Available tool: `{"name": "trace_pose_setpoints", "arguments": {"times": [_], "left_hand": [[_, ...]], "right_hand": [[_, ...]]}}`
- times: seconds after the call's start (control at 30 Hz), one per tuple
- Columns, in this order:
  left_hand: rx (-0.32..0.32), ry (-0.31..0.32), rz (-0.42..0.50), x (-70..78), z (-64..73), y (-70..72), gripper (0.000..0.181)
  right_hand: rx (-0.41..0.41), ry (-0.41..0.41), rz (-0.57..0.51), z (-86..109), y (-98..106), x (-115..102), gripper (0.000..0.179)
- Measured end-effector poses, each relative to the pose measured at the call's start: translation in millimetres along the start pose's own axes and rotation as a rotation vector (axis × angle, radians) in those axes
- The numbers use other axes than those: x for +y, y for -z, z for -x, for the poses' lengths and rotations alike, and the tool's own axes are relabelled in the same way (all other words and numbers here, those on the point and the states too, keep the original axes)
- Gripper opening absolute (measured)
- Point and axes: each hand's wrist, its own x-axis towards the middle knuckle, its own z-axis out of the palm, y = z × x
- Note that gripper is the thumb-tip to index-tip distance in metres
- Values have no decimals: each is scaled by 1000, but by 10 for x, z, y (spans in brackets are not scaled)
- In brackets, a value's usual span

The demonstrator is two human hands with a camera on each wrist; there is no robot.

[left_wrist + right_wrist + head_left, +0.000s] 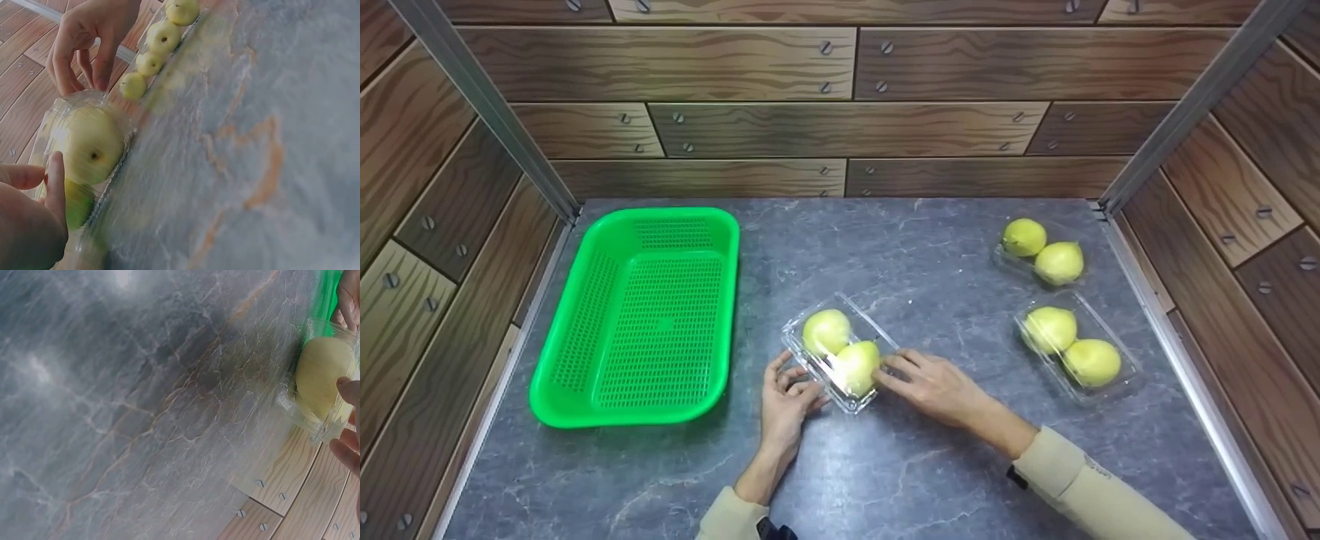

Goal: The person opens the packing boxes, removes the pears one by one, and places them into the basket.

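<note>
A clear plastic clamshell box (pixel 840 300) with two yellow-green pears (pixel 826 332) lies on the grey marbled table between both hands. My left hand (pixel 786 409) holds its near left side, with thumb and forefinger against the wall in the left wrist view. At the right side, my right hand (pixel 934 386) grips the box edge between thumb and fingers. In the right wrist view, one pale pear (pixel 323 371) shows through the plastic beside the right fingers (pixel 344 453). The lid lies over the pears in the left wrist view.
A green perforated basket (pixel 733 300) stands on the left, with nothing in it. Towards the right edge are two more clear boxes, one (pixel 1121 345) nearer and one (pixel 999 259) farther, each with two pears. Wood-patterned panels (pixel 750 64) and metal rails (pixel 1185 112) enclose the table.
</note>
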Motion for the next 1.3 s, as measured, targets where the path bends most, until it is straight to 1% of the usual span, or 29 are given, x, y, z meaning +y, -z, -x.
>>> {"name": "trace_pose_setpoints", "arguments": {"times": [0.2, 0.37, 0.5, 0.67, 0.87, 1.03, 1.17, 1.3], "left_hand": [[11, 9, 37, 4, -4, -34, 80], [-8, 8, 38, 1, 5, -21, 79], [-8, 3, 31, 7, 7, -28, 80], [-6, -4, 27, 10, 2, -47, 79], [-4, -4, 21, -6, -22, -48, 78], [-18, 5, 13, 1, -29, -41, 79], [-36, 23, 1, 20, -48, -42, 81], [-38, 37, -7, 28, -68, -46, 83]], "right_hand": [[2, 6, 15, -14, -9, 7, 43], [48, 34, 56, -27, -51, 21, 28], [72, 48, 61, -42, -61, 38, 26], [92, 75, 66, -61, -56, 73, 28], [121, 145, 118, -61, -65, 118, 29], [107, 200, 166, -48, -57, 130, 34], [91, 212, 202, -53, -40, 120, 41], [94, 228, 221, -63, -49, 104, 43]]}}
